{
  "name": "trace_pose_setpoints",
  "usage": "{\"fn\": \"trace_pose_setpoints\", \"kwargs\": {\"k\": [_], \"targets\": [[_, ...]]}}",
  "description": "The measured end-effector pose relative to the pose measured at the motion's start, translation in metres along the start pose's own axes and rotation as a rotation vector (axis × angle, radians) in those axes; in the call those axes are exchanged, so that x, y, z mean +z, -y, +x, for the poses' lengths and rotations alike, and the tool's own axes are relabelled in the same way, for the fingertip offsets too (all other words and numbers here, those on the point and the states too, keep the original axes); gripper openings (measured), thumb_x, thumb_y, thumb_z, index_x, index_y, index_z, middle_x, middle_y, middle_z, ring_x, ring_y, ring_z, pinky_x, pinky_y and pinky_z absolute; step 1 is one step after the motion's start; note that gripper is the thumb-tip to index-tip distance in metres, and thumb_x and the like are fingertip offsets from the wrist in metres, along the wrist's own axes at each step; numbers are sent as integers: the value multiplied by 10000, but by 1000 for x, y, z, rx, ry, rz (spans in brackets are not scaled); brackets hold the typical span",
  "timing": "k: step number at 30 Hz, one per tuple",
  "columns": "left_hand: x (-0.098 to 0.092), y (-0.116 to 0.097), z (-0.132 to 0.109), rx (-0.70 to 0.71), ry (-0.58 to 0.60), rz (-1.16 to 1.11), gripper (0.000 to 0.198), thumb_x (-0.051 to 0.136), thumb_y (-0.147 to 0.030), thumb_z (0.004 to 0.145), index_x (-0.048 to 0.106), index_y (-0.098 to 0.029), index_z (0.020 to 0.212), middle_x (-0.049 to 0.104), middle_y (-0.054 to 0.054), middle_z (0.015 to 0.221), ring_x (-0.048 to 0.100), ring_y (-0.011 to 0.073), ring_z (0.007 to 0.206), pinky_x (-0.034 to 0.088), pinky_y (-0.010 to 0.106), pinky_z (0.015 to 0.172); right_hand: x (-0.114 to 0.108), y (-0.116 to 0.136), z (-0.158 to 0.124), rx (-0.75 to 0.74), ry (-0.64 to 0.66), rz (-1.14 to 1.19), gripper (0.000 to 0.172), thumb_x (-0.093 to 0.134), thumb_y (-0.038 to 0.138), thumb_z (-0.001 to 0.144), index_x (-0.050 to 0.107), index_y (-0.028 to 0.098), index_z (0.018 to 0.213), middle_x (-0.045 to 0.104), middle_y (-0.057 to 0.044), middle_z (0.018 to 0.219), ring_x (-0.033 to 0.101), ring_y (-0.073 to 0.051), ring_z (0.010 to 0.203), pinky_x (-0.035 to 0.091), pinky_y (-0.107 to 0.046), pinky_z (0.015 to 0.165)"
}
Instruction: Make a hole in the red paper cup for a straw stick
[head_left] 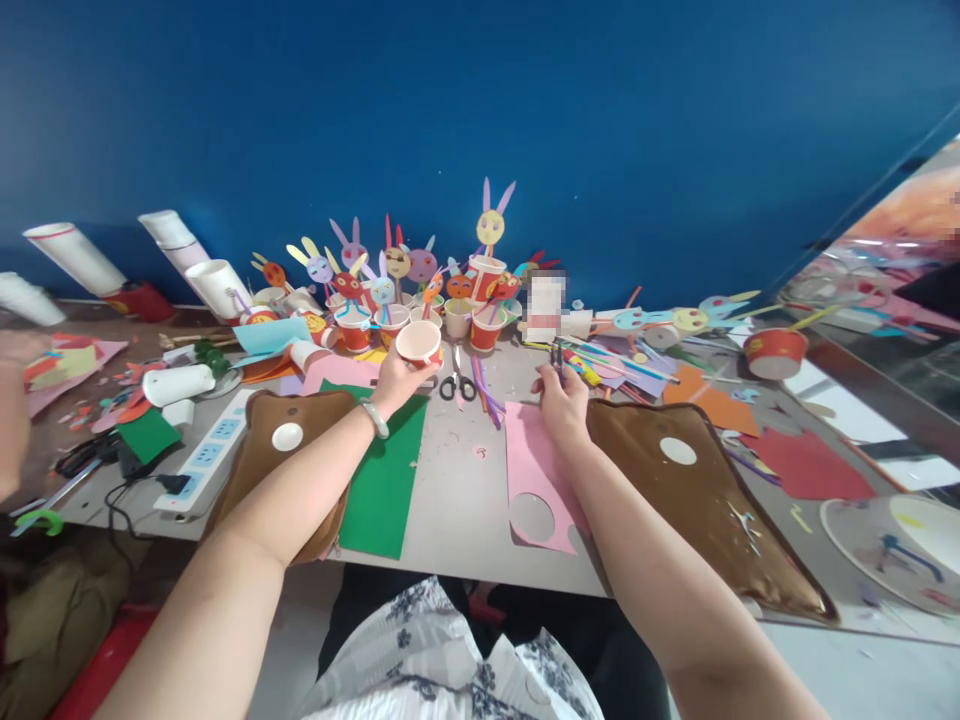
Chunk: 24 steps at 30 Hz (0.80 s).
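Observation:
In my left hand (396,388) is a paper cup (421,344), tilted so that its pale inside faces me. My right hand (564,398) is closed around a small dark tool (556,358); its kind is hard to make out. Beneath the right hand lies a pink paper sheet (534,450) with a round hole cut in it. Between the hands, black-handled scissors (458,386) rest on the table, beside purple and orange strips (489,396). Under my left forearm is a green paper sheet (382,490).
Paper cups with rabbit-faced figures (382,292) stand along the blue wall. Brown cushions (298,480) flank the work area. A white power strip (206,455) lies left, near another person's arm (11,420). Coloured paper and a clear lid (885,550) are at right.

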<state>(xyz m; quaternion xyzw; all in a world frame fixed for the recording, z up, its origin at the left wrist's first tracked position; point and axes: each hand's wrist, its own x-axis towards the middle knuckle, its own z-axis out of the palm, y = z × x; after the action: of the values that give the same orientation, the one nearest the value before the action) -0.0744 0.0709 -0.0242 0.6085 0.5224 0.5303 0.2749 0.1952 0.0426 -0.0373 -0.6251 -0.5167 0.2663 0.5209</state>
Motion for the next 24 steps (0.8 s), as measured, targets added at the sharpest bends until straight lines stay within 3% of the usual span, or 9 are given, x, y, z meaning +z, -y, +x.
{"fn": "trace_pose_setpoints", "kwargs": {"k": [3,6,10,15,20,24], "targets": [[4,5,0,-19,-3,21,572,810,-333,654,554,-150,1131,698,131,1111,659,238,1031,507,399,944,2,-6,1,-24,12,-250,157,498,349,860,585,239,932,655,-49,817,615,-202,730,494,-345,705],[7,9,1,-37,1,32,615,816,-326,659,523,-154,1172,688,139,1144,657,245,1049,501,408,952,5,-8,0,-43,81,-375,250,555,248,798,627,207,1033,696,-109,925,643,-268,870,481,-406,821],[10,13,0,-9,20,43,611,816,-320,671,510,-159,1175,677,151,1168,646,265,1092,484,427,982,7,-6,-8,-81,141,-531,357,557,210,783,648,142,1121,703,-174,1021,650,-311,930,464,-425,857],[15,19,-2,38,41,83,649,837,-348,658,493,-165,1178,667,154,1182,636,278,1125,491,434,976,1,12,-13,-141,110,-663,340,551,267,809,678,149,1102,692,-163,1072,637,-313,966,460,-418,858],[18,20,-4,57,66,80,672,828,-365,667,480,-164,1206,649,154,1223,624,274,1154,482,430,988,-38,37,25,-178,-61,-788,327,520,283,855,683,158,1109,701,-167,1081,614,-337,1049,424,-443,903],[17,19,-4,8,44,99,652,837,-334,655,488,-153,1175,652,178,1201,629,292,1143,482,438,979,-85,36,74,80,-125,-1025,293,528,303,864,715,191,1060,707,-157,1059,630,-308,1018,436,-411,852]]}}
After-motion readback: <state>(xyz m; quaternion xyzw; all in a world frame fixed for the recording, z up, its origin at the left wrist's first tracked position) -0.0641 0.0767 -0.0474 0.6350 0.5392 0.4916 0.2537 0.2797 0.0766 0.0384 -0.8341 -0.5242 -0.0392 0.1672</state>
